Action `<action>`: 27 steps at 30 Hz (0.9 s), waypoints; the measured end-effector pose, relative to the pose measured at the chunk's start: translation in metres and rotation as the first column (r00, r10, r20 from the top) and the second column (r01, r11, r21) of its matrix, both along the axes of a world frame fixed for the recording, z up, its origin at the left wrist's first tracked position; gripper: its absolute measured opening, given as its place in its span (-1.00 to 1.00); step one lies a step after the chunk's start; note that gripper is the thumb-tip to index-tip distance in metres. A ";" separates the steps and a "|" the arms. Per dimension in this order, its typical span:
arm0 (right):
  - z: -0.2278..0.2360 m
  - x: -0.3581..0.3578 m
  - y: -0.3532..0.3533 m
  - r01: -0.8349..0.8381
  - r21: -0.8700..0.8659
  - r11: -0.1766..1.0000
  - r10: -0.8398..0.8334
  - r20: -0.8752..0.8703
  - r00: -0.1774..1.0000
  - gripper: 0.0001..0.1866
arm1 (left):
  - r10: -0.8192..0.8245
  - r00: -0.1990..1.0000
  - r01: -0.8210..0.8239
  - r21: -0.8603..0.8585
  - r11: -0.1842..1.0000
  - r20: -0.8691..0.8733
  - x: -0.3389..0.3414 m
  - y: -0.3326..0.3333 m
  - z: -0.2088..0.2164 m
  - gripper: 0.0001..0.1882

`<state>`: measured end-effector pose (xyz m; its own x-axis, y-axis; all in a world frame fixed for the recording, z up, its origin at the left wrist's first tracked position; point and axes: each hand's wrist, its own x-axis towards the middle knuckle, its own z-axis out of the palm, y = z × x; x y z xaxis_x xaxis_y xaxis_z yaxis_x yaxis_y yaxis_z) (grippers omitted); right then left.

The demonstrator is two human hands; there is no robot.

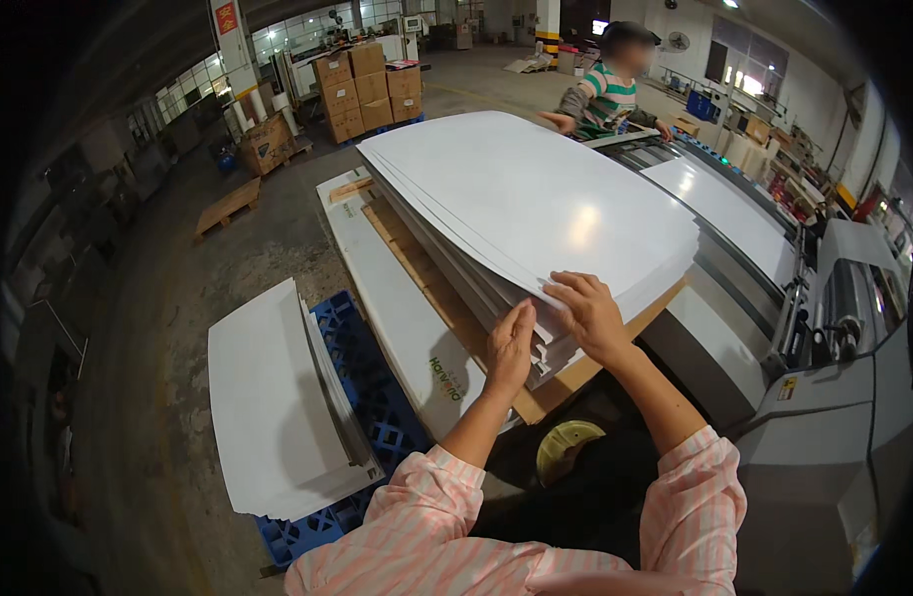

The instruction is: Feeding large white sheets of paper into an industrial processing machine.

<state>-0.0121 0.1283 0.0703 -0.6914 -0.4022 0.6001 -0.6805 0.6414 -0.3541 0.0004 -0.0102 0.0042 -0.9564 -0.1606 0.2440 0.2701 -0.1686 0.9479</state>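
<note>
A tall stack of large white paper sheets (536,189) lies in front of me, its top sheets curving up along the left edge. At the stack's near corner, my left hand (511,343) rests with its fingers together against the layered sheet edges; whether it pinches any sheet is hidden. My right hand (587,313) lies over the same corner, fingers bent on the top sheets and their edge. The thumb side of that hand is partly out of sight, under the sheet edge. Brown board (551,395) shows beneath the stack.
A lower sheet stack (273,407) sits on a blue plastic pallet (387,429) to my left. A large grey machine (824,417) with a sheet on its bed stands right. Across the stack is another person (610,99). Cardboard boxes (352,89) and a wooden pallet (228,206) stand farther off.
</note>
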 end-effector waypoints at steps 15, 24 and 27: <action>-0.001 0.008 -0.005 0.106 0.030 0.994 -0.106 -0.008 0.994 -0.76 | -0.133 0.991 0.131 0.369 0.920 -0.021 0.002 -0.004 -0.008 -0.40; 0.011 0.015 -0.018 0.206 0.312 0.928 -0.231 0.046 0.972 -0.69 | -0.219 0.976 0.180 0.537 0.824 0.009 -0.008 -0.011 -0.012 -0.51; 0.022 0.024 -0.024 0.201 0.399 0.895 -0.263 0.107 0.959 -0.68 | -0.183 0.982 0.134 0.511 0.849 0.047 -0.002 -0.013 -0.010 -0.50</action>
